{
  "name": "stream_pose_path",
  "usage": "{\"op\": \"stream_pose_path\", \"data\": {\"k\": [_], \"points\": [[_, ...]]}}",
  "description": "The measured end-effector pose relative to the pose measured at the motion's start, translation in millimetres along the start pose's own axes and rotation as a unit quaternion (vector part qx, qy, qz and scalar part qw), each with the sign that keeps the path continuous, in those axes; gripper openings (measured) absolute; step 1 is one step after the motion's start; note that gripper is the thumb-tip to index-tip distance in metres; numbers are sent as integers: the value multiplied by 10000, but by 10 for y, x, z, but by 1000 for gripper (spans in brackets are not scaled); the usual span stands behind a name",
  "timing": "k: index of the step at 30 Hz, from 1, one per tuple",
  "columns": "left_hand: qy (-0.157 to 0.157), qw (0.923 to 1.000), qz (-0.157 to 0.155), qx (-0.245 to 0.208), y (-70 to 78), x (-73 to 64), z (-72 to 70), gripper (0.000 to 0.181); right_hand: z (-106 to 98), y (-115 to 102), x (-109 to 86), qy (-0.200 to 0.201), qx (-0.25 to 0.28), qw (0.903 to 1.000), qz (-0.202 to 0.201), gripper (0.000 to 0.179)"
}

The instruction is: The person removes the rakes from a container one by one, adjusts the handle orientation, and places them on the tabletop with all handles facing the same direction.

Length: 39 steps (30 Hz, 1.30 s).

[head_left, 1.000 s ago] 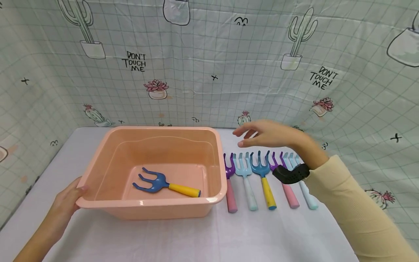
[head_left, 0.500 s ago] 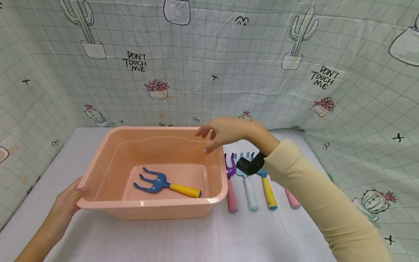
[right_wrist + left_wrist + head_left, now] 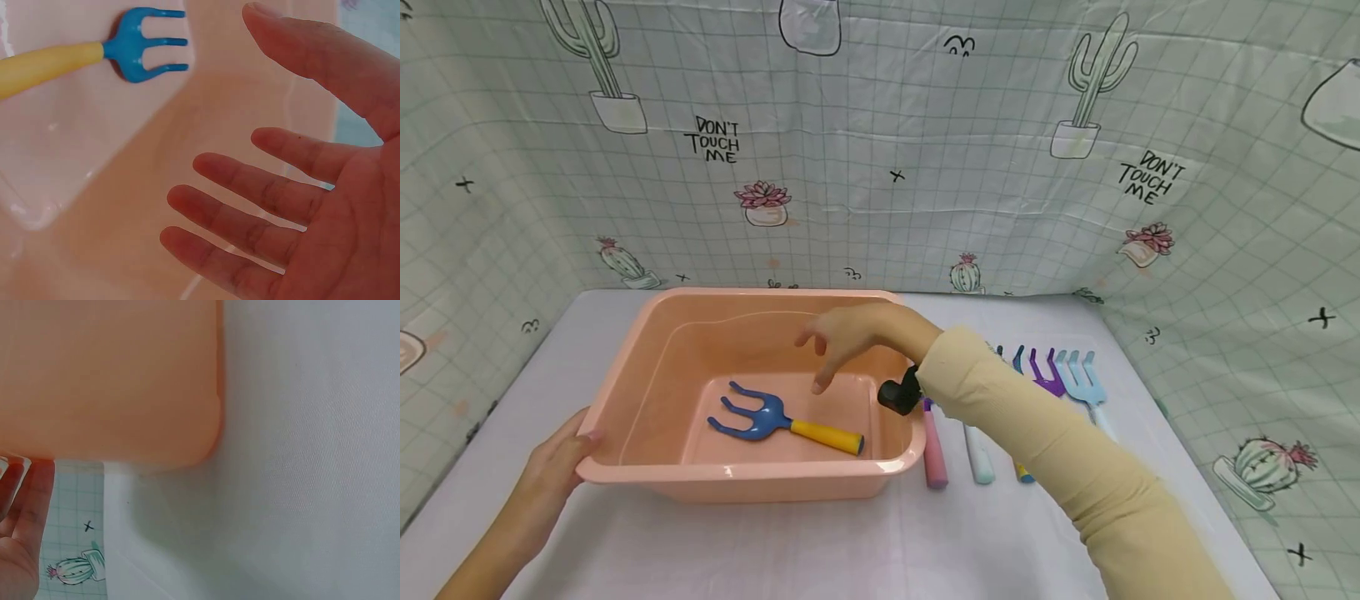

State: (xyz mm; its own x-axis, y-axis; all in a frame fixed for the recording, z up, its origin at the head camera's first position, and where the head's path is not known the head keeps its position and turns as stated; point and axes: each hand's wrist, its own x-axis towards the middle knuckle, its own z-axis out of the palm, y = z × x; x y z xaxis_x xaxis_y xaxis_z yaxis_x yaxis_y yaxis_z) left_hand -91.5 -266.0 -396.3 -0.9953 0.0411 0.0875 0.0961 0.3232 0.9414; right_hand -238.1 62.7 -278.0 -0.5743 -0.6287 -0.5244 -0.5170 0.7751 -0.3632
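A peach plastic basin point(image 3: 737, 472) stands on the white-covered table, and one hand fork point(image 3: 767, 418) with a blue three-tined head and yellow handle lies on its floor. At the basin's left rim my left hand point(image 3: 546, 475) grips with the thumb over the edge; in the left wrist view its fingers point(image 3: 39, 503) touch the outer wall. Inside the basin's outline, above and beyond the fork's handle, my right hand point(image 3: 850, 333) hovers with nothing in it. The right wrist view shows its fingers point(image 3: 237, 219) spread and the fork point(image 3: 128, 47) apart from them.
To the basin's right lies a row of several hand forks, partly hidden by my right sleeve point(image 3: 1037, 433). Among them show a pink handle point(image 3: 935, 454), a pale handle point(image 3: 977, 457), a purple head point(image 3: 1048, 375) and a light blue head point(image 3: 1081, 382). A printed curtain point(image 3: 880, 150) surrounds the table.
My right hand has moved left and down from above the fork row to over the basin, its sleeve now covering part of the row. The left hand, basin and fork inside stay put.
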Motion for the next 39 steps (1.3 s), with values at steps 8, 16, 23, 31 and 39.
{"op": "stream_pose_path", "data": {"k": [8,16,23,31,39], "points": [[-9,10000,-17,94,-30,-14,3,39,172,-115,341,-695,-233,9969,291,71],[-3,9999,-108,-134,-62,-19,16,39,357,-128,613,-1228,460,9878,838,71],[33,9999,-160,-11,-54,-16,21,39,483,-112,752,-1450,585,9811,1141,47],[25,10000,-76,-24,-23,-26,17,41,645,-80,778,-1494,680,9756,1459,26],[47,9999,-32,158,-15,-29,16,41,744,-1,686,-925,1548,9716,1533,27]]}}
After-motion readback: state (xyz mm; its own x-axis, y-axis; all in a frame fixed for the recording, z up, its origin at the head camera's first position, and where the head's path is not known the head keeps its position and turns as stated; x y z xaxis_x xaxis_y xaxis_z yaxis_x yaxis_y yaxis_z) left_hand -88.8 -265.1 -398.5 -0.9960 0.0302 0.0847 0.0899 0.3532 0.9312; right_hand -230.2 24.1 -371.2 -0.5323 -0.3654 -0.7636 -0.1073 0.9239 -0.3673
